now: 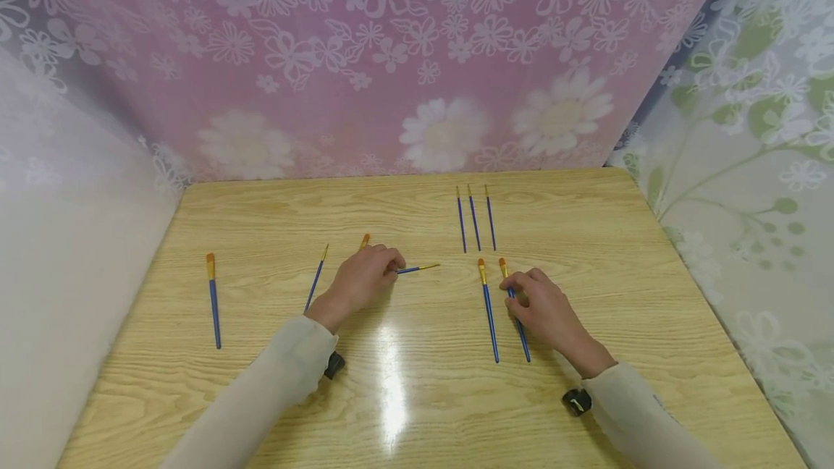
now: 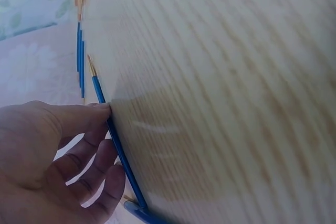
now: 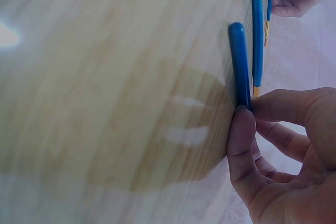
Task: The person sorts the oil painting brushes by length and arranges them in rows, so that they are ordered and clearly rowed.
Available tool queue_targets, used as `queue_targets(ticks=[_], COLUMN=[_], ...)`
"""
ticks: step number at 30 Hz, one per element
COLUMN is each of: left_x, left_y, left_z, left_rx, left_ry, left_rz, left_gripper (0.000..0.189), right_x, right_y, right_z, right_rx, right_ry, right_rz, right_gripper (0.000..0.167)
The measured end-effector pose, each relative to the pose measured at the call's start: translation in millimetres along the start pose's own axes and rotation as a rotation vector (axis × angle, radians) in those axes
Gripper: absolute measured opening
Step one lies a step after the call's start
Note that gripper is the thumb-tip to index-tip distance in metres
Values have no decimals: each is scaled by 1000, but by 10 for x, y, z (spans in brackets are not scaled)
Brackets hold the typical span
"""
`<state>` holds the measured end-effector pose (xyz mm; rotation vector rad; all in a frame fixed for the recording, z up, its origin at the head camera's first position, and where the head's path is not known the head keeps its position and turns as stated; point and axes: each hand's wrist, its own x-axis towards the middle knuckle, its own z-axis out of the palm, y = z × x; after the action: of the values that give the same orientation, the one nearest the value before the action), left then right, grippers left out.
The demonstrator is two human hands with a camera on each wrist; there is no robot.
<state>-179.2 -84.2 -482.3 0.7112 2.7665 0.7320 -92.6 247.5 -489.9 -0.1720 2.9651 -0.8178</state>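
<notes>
A pink floral backdrop [image 1: 365, 100] rises at 12 o'clock, cropped by the top of the head view. Below it spreads a wood-grain tabletop [image 1: 430, 418], its near edge out of frame. Two pale sleeves [image 1: 280, 368] enter from 7 and 5 o'clock, also cut off. The left hand [image 1: 365, 277], toward 11 o'clock, has thumb and fingers pinched on a thin blue brush [image 1: 417, 268], tip toward 3 o'clock; in the head view the fingers hide its other end. The right hand [image 1: 544, 310], at 3 o'clock, pinches a wide brush [image 1: 523, 339] and partly covers it. A second wide brush [image 1: 491, 317] lies just beside, to its 9 o'clock. A lone wide brush [image 1: 214, 302] lies farther out at 9 o'clock. An orange tip [image 1: 365, 239] peeks past the left hand, its handle hidden. Three thin brushes [image 1: 474, 218] lie at 1 o'clock. A slender brush [image 1: 316, 278], at 10 o'clock, meets the left wrist; whether its end is covered is unclear.
</notes>
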Motion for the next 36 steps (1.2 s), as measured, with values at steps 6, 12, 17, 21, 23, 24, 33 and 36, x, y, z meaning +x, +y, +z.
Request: queue_targets(ticks=[6,12,17,21,23,24,33,36], left_x=[14,26,64,107,135,151,309,359], left_y=[13,35,66,110,128,135,175,180], left_z=[21,22,6,-21,-30,-33,-33,-33], left_rx=[-10,-6,-3,-22,-45,-59,-162,-173], left_ry=[20,36,68,68,60,55,29,35], left_rz=[11,20,48,39,20,10,-13,2], left_gripper=[18,18,20,21,22,23,27,25], right_x=[-5,-6,-9,-11,-9,-9,-9,-11], right_y=[-5,-8,-12,-15,-15,-15,-11,-7], right_z=[-8,-15,-17,-14,-12,-10,-15,-17], right_rx=[1,1,-4,-3,-1,0,4,9], right_ry=[-2,-6,-5,-5,-5,-5,-14,-16], right_rz=[3,5,0,-2,-2,-2,0,-1], right_gripper=[22,22,22,22,22,22,22,22])
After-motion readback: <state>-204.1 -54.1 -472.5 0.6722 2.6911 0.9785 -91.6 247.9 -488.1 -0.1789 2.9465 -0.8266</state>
